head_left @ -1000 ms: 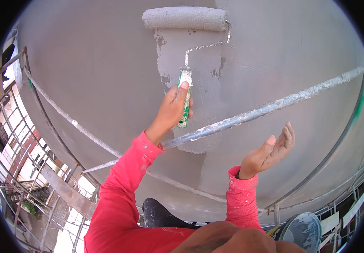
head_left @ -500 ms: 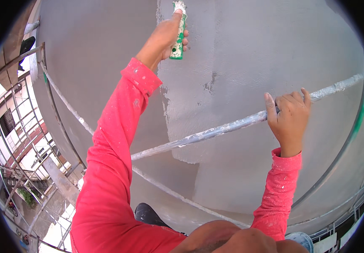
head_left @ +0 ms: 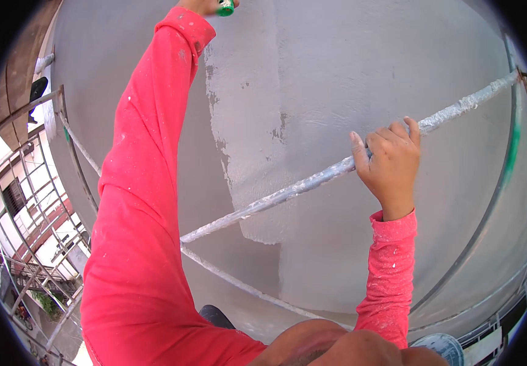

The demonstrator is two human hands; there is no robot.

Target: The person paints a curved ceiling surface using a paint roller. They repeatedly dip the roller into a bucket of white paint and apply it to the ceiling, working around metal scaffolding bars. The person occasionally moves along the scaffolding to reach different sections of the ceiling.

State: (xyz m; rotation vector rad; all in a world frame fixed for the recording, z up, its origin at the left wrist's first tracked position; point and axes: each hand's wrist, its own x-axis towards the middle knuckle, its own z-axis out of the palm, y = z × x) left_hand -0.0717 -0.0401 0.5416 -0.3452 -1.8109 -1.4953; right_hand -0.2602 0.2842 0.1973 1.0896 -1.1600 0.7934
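At the top edge, my left hand (head_left: 197, 6) is closed round a paint-spattered green tool handle (head_left: 225, 8). Only the butt end of the handle shows; the tool's head lies outside the picture. My left arm reaches far up along a grey wall (head_left: 349, 73) with a rough-edged, lighter wet-looking coat on its middle part. To the right, my right hand (head_left: 390, 163) grips a whitish, crusted diagonal scaffold pipe (head_left: 300, 186), its fingers wrapped over the top.
A second scaffold brace (head_left: 245, 285) crosses below the first. Upright scaffold tubes (head_left: 498, 201) stand on the right, with more scaffold framing (head_left: 37, 177) on the left. A bucket lid or round container (head_left: 443, 348) sits at lower right. Buildings and ground far below show at left.
My left hand has moved up with the green-handled tool, mostly out of the picture. My right hand stays on the pipe; the view has shifted a little.
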